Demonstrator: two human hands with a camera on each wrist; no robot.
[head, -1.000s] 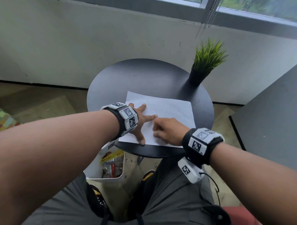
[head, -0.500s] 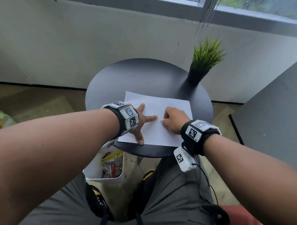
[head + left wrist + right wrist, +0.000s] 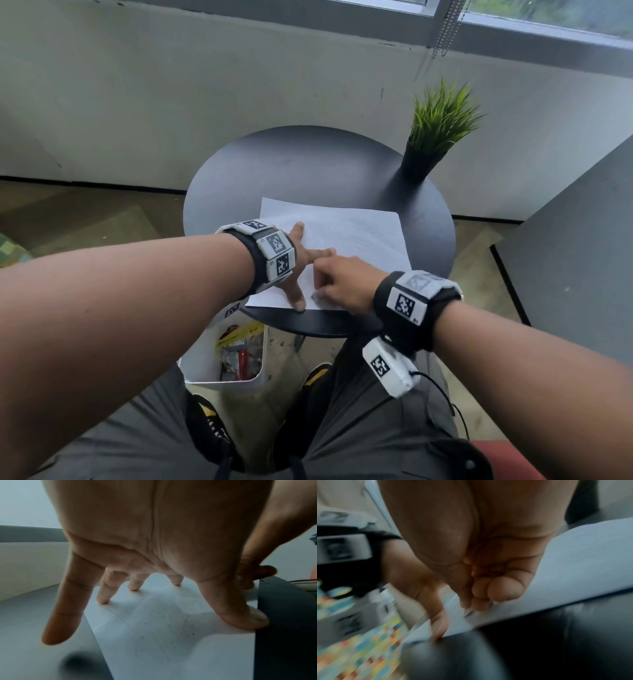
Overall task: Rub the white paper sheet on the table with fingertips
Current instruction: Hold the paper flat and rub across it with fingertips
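The white paper sheet (image 3: 359, 233) lies on the round black table (image 3: 308, 164), nearer its front edge. My left hand (image 3: 301, 270) is spread on the sheet's left part, straight fingers and thumb pressing it down; the left wrist view shows the fingertips (image 3: 102, 600) on the paper (image 3: 163, 635), with the little finger off its left edge. My right hand (image 3: 337, 281) sits just right of the left thumb, near the sheet's front edge. Its fingers (image 3: 488, 595) are curled in, with the tips touching the paper (image 3: 582, 561). It holds nothing.
A potted green grass plant (image 3: 438, 120) stands at the table's back right. A white bin (image 3: 226, 359) with wrappers sits on the floor under the table's front left. A grey panel (image 3: 565, 257) stands at the right. My knees are below the table edge.
My right hand slid away from me to the sheet's middle, then back toward the front edge and left, close to my left thumb. The left hand stayed planted.
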